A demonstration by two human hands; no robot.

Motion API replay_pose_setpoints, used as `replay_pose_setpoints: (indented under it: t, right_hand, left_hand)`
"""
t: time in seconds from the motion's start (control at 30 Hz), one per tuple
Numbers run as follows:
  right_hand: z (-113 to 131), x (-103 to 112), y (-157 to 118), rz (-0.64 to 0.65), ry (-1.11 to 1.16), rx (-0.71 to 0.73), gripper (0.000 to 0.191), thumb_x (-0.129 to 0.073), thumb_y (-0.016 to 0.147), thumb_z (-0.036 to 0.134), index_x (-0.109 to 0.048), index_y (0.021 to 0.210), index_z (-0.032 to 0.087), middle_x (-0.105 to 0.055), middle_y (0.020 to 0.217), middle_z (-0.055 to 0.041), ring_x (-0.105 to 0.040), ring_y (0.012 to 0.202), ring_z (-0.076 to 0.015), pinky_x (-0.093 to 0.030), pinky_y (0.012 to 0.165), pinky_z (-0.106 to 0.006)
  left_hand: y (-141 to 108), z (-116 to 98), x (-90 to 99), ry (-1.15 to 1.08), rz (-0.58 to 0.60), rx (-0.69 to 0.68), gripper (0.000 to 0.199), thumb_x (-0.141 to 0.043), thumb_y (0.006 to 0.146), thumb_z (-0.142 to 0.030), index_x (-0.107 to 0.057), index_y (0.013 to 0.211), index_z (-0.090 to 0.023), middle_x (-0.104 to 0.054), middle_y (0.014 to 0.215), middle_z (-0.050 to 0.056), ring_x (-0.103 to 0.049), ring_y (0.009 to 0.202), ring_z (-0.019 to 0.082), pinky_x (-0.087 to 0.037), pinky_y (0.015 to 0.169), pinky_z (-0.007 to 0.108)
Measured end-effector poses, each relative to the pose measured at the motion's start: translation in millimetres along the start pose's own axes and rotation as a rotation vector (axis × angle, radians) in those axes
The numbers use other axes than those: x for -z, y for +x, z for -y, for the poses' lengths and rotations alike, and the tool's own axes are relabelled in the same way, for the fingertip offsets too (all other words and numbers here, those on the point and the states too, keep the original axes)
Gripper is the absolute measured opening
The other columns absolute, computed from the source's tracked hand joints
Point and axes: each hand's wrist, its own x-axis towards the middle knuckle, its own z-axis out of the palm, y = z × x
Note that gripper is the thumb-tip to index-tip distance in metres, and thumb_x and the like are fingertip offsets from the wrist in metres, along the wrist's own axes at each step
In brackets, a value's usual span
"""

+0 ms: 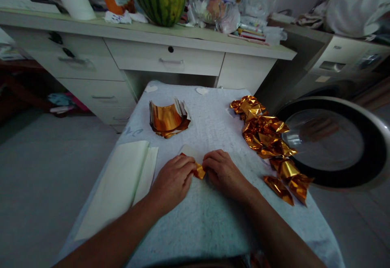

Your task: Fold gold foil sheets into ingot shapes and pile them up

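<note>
A cloth-covered table (213,219) fills the middle of the view, with a cream desk (170,52) beyond it at twelve o'clock and an open washing-machine door (332,142) at three o'clock. On the desk stands a cut watermelon (158,0). On the table, at nine o'clock from the hands, lies a pale folded sheet (118,182). A row of folded gold foil pieces (268,138) runs along the table's edge from one to four o'clock. At eleven o'clock sits a curled stack of gold foil sheets (167,117).

The left hand (172,180) and right hand (224,170) rest on the cloth close together, fingers curled down, each pinching an end of a small gold foil paper (199,171) that lies between them near the table's centre. A white corner of it shows at twelve o'clock from the fingertips.
</note>
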Motion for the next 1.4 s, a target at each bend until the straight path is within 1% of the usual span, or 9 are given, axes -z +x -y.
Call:
replay_pose_setpoints:
  t: [0.1, 0.23, 0.33, 0.53, 0.63, 0.73, 0.97, 1.2, 1.4]
  right_hand:
    - [-1.4, 1.1, -1.5, -0.017, 0.006, -0.017, 0.015, -0.057, 0.086, 0.007, -0.064, 0.093, 0.019, -0.065, 0.101, -0.0051, -0.052, 0.097, -0.0205, -0.039, 0.089, -0.036]
    - [-1.4, 1.0, -2.4, -0.023, 0.018, -0.034, 0.015, -0.06, 0.084, 0.006, -0.062, 0.092, 0.019, -0.064, 0.102, -0.0048, -0.051, 0.097, -0.0201, -0.039, 0.088, -0.035]
    - [-0.9, 0.8, -2.5, -0.019, 0.029, -0.043, 0.014, -0.061, 0.084, 0.008, -0.062, 0.093, 0.019, -0.064, 0.102, -0.0053, -0.051, 0.099, -0.0207, -0.038, 0.089, -0.036]
    - [-1.5, 0.4, -2.4, -0.058, 0.067, -0.042, 0.031, -0.063, 0.078, 0.003, -0.062, 0.103, 0.021, -0.063, 0.107, -0.0049, -0.049, 0.105, -0.0223, -0.037, 0.093, -0.038]
    - [-2.2, -1.3, -2.4, -0.057, 0.062, -0.034, 0.021, -0.064, 0.081, 0.006, -0.066, 0.095, 0.022, -0.061, 0.111, -0.0053, -0.048, 0.108, -0.023, -0.037, 0.094, -0.04]
    - [-2.3, -2.7, -2.1, -0.049, 0.057, -0.051, 0.015, -0.064, 0.083, 0.009, -0.069, 0.087, 0.022, -0.061, 0.11, -0.0051, -0.048, 0.108, -0.0232, -0.037, 0.093, -0.041]
    - [-1.9, -1.1, -2.5, -0.034, 0.085, -0.089, 0.016, -0.065, 0.081, 0.007, -0.068, 0.087, 0.021, -0.061, 0.105, -0.0041, -0.047, 0.107, -0.0224, -0.036, 0.093, -0.04]
    - [3.0, -4.6, -2.2, -0.053, 0.102, -0.08, 0.017, -0.07, 0.079, 0.013, -0.068, 0.093, 0.023, -0.059, 0.112, -0.0048, -0.046, 0.111, -0.0241, -0.034, 0.095, -0.042]
    - [5.8, -10.2, 2.0, -0.07, 0.108, -0.049, 0.008, -0.068, 0.084, 0.014, -0.069, 0.084, 0.022, -0.061, 0.104, -0.0034, -0.047, 0.108, -0.0223, -0.033, 0.093, -0.041]
  left_hand:
    - [-1.0, -2.8, 0.7, -0.019, 0.013, 0.022, 0.021, -0.061, 0.083, -0.013, -0.062, 0.102, -0.02, -0.061, 0.111, 0.006, -0.053, 0.106, 0.025, -0.044, 0.095, 0.044]
    - [-0.9, -3.9, -1.3, -0.049, -0.001, 0.057, 0.026, -0.071, 0.077, -0.018, -0.062, 0.1, -0.023, -0.059, 0.113, 0.005, -0.051, 0.107, 0.026, -0.043, 0.094, 0.045]
    - [0.0, -3.9, -3.1, -0.057, -0.009, 0.059, 0.019, -0.067, 0.08, -0.016, -0.063, 0.098, -0.023, -0.06, 0.108, 0.004, -0.052, 0.104, 0.025, -0.044, 0.091, 0.045]
    - [2.2, -4.3, -3.4, -0.071, -0.021, 0.019, 0.016, -0.056, 0.091, -0.016, -0.065, 0.102, -0.024, -0.064, 0.101, 0.003, -0.055, 0.098, 0.022, -0.045, 0.086, 0.041]
    - [3.0, -3.6, -3.6, -0.055, -0.02, 0.02, 0.013, -0.055, 0.092, -0.017, -0.065, 0.097, -0.023, -0.064, 0.099, 0.003, -0.056, 0.096, 0.022, -0.045, 0.085, 0.041]
    - [3.2, -3.5, -4.1, -0.044, -0.015, 0.044, 0.009, -0.055, 0.091, -0.017, -0.063, 0.088, -0.021, -0.064, 0.097, 0.004, -0.056, 0.095, 0.023, -0.045, 0.084, 0.042]
    - [2.3, -3.5, -5.4, -0.061, -0.022, 0.077, 0.009, -0.057, 0.087, -0.012, -0.06, 0.082, -0.019, -0.061, 0.095, 0.004, -0.054, 0.093, 0.022, -0.046, 0.084, 0.04]
    - [2.4, -3.7, -3.2, -0.103, -0.032, 0.086, 0.012, -0.058, 0.087, -0.011, -0.063, 0.081, -0.02, -0.061, 0.091, 0.003, -0.055, 0.09, 0.021, -0.046, 0.082, 0.039]
    - [4.4, -2.7, -0.5, -0.13, -0.008, 0.096, 0.014, -0.058, 0.088, -0.013, -0.065, 0.078, -0.02, -0.062, 0.087, 0.003, -0.056, 0.088, 0.021, -0.046, 0.08, 0.038]
